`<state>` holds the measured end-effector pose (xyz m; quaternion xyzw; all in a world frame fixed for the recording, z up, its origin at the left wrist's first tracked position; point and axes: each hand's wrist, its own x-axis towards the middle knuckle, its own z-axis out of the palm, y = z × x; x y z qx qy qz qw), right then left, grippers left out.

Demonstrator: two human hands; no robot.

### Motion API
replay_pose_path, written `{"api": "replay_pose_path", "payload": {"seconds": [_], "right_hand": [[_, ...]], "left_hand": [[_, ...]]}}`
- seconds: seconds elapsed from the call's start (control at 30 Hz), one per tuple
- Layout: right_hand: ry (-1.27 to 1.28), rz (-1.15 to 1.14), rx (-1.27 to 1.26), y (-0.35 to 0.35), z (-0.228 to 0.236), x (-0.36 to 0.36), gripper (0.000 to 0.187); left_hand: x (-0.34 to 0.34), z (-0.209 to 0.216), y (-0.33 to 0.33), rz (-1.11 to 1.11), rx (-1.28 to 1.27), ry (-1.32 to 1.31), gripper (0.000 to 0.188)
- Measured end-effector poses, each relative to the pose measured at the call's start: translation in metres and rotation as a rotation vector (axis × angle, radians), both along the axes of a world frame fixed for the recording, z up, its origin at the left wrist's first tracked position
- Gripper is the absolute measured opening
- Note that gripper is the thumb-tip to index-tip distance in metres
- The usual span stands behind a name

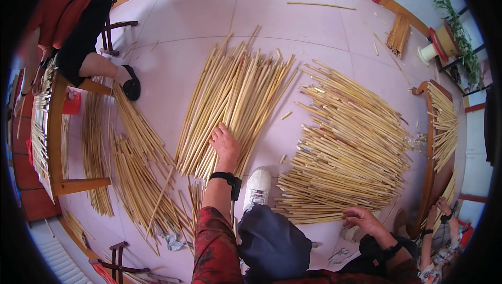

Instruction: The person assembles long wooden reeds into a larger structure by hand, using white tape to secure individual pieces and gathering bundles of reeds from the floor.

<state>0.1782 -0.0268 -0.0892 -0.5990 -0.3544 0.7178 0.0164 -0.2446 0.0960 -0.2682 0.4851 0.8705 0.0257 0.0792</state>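
Note:
My left hand (225, 142) rests on a fanned pile of long pale wooden sticks (246, 90) on the floor in front of me. Its fingers are spread and slightly bent over the sticks, and I see nothing lifted in it. My right hand (362, 219) hovers at the near edge of a second, wider pile of sticks (350, 153) to the right. That hand is empty, with its fingers apart. Sticks in the right pile lie roughly crosswise, their ends uneven. My white shoe (258, 187) stands between the two piles.
More stick bundles (141, 174) lie at the left beside a wooden table (78, 186), where a person in red (63, 17) bends over. At right, another person's hands (438, 213) are near a wooden bench (435, 164) holding sticks. A potted plant (460, 43) stands far right.

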Motion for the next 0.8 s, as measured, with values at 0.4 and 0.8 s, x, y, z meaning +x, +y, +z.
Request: {"api": "replay_pose_path", "payload": {"seconds": [0.4, 0.8], "right_hand": [[0.002, 0.011, 0.012, -0.003, 0.000, 0.004, 0.029], [-0.001, 0.007, 0.063, -0.006, 0.005, 0.009, 0.029]], "left_hand": [[-0.017, -0.008, 0.006, -0.019, -0.003, -0.228, 0.035], [-0.048, 0.014, 0.003, 0.087, 0.118, -0.922, 0.053]]}}
